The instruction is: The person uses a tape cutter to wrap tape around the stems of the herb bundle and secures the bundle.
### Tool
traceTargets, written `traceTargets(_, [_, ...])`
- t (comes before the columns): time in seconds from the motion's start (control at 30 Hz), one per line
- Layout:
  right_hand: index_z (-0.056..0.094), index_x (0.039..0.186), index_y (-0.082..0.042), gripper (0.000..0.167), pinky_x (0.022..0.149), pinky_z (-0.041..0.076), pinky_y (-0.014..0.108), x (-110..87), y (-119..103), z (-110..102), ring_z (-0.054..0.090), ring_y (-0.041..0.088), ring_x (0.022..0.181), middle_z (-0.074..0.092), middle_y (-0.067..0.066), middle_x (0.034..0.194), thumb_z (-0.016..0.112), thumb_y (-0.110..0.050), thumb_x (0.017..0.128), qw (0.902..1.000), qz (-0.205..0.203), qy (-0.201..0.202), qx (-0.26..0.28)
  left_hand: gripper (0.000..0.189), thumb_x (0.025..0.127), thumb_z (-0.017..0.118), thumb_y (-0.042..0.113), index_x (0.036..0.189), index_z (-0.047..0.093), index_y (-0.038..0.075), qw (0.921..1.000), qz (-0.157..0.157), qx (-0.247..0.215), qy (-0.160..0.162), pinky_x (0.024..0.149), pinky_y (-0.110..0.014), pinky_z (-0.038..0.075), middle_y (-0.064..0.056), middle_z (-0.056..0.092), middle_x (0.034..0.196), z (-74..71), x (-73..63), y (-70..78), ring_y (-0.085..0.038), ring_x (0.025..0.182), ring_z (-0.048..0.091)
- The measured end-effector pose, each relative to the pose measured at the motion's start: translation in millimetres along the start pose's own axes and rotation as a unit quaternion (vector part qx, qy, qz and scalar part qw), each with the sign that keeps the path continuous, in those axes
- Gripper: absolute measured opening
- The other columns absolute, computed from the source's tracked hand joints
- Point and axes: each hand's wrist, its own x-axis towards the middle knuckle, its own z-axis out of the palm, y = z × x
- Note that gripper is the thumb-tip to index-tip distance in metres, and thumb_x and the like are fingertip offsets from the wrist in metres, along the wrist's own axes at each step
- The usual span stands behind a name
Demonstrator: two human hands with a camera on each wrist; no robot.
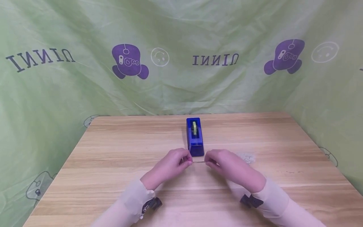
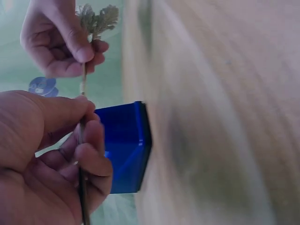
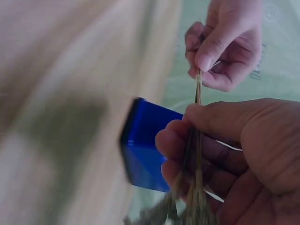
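A thin bunch of dried flower stems (image 3: pixel 198 91) runs crosswise between my two hands, in front of a blue tape dispenser (image 1: pixel 195 148). My left hand (image 1: pixel 174 160) pinches the bare stems between thumb and fingers on the left. Closer to the blooms, my right hand (image 1: pixel 227 164) pinches the same bunch. Its pale, fluffy flower heads (image 1: pixel 247 157) stick out beyond the right hand, and look grey-brown in the left wrist view. A lighter stretch shows on the stems (image 2: pixel 83 88) between the hands. The dispenser carries a yellow-green tape roll (image 1: pixel 194 128).
The wooden table (image 1: pixel 127 135) spreads out on both sides of my forearms. Behind it hangs a green printed cloth (image 1: pixel 181 91) that also drapes down the left and right sides. A dark device (image 1: pixel 151 204) sits at my left wrist, and another (image 1: pixel 251 201) at the right.
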Motion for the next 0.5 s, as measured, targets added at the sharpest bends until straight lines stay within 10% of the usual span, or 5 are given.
traceTargets(0.5, [0.068, 0.087, -0.019, 0.011, 0.069, 0.055, 0.023, -11.8, 18, 27, 0.058, 0.001, 0.072, 0.067, -0.010, 0.079, 0.077, -0.011, 0.089, 0.9996, -0.005, -0.019, -0.021, 0.011, 0.089, 0.076, 0.004, 0.083, 0.069, 0.010, 0.9971, -0.032, 0.048, -0.050, 0.064, -0.020, 0.047, 0.003, 0.063, 0.077, 21.3, -2.9, -2.7, -0.004, 0.067, 0.051])
